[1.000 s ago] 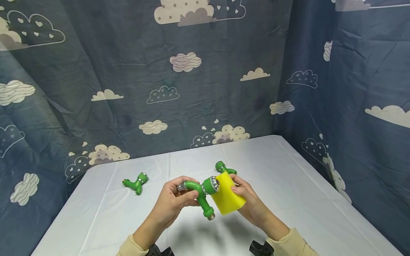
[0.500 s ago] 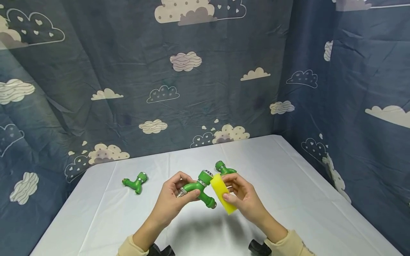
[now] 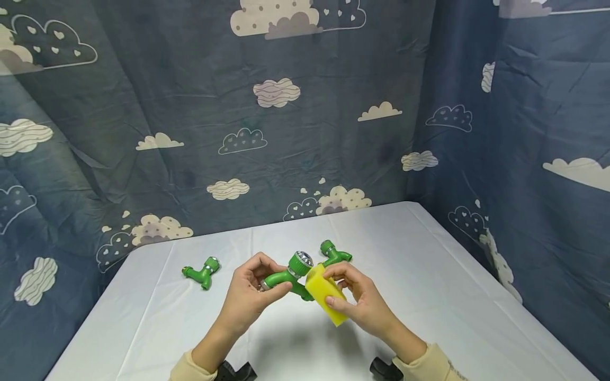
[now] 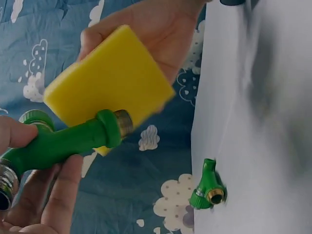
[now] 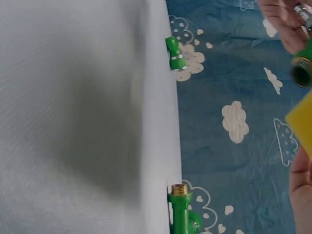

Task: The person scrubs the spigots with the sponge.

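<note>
The left hand (image 3: 252, 291) grips a green tap with a shiny silver top on its round knob (image 3: 288, 276), with the thumb on the side near the person. The right hand (image 3: 362, 301) pinches a soft yellow block of sponge (image 3: 326, 295) between its thumb and fingers. Both things are up in the air over the table with a smooth white cloth (image 3: 429, 275), and dark, blurry shadows lie on the cloth below. The sponge is right beside the spout of the held tap (I cannot tell if they touch).

Two more green taps lie on the white cloth. One, a small green tap with a silver band (image 3: 202, 272), is near the far left corner. The other, a green tap with a gold screw end (image 5: 180, 209), is nearer the far edge, right of its middle, just past the sponge.

Past the far edge hangs a dark blue cloth with pale clouds (image 3: 324, 143). The person has cream sleeves (image 3: 431, 362), and a black gadget (image 3: 235, 372) shows by the left wrist at the near edge.
</note>
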`<state>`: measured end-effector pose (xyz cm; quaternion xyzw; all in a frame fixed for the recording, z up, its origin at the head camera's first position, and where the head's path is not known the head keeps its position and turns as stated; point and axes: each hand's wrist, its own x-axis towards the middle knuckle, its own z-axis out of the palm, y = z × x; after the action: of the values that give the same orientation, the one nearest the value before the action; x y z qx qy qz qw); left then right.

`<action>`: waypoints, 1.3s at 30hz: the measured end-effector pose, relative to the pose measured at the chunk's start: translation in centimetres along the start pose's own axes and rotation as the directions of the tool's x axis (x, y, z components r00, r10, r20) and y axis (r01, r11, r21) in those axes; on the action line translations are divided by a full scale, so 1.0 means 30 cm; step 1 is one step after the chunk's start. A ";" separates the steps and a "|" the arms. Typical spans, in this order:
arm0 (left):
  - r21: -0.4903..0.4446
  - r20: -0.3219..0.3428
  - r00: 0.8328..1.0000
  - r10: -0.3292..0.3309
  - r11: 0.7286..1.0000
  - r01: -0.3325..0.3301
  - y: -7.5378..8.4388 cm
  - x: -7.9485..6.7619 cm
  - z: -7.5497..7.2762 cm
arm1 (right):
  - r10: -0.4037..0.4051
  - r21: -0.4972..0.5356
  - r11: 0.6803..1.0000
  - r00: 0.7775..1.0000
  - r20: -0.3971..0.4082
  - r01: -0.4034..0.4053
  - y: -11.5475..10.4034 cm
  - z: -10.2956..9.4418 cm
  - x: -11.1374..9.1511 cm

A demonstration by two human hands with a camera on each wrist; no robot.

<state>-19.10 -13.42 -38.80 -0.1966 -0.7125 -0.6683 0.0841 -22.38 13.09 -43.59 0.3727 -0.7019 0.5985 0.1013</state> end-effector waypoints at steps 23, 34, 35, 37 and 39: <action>-0.015 0.017 0.996 0.086 0.996 -0.086 0.042 -0.009 -0.058 | -0.038 -0.303 0.953 0.995 -0.088 0.009 -0.010 0.003 0.017; 0.020 -0.056 0.991 -0.122 0.992 0.123 0.009 0.005 -0.017 | -0.291 -0.381 0.899 0.946 -0.147 0.217 -0.008 -0.006 0.006; 0.022 -0.026 0.990 -0.136 0.990 0.137 0.004 0.005 -0.006 | -0.343 -0.409 0.872 0.932 -0.114 0.271 -0.007 -0.005 0.005; 0.034 0.028 0.988 -0.154 0.988 0.153 -0.002 0.003 0.012 | -0.417 -0.468 0.814 0.907 -0.056 0.345 -0.007 -0.003 0.005; 0.089 0.053 0.987 -0.150 0.985 0.145 -0.004 0.000 0.020 | -0.450 -0.519 0.769 0.893 -0.026 0.372 -0.007 -0.002 0.007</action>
<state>-19.06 -12.83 -38.97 -0.1591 -0.7551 -0.6356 0.0216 -22.39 13.08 -43.29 0.4323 -0.7241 0.3848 0.3752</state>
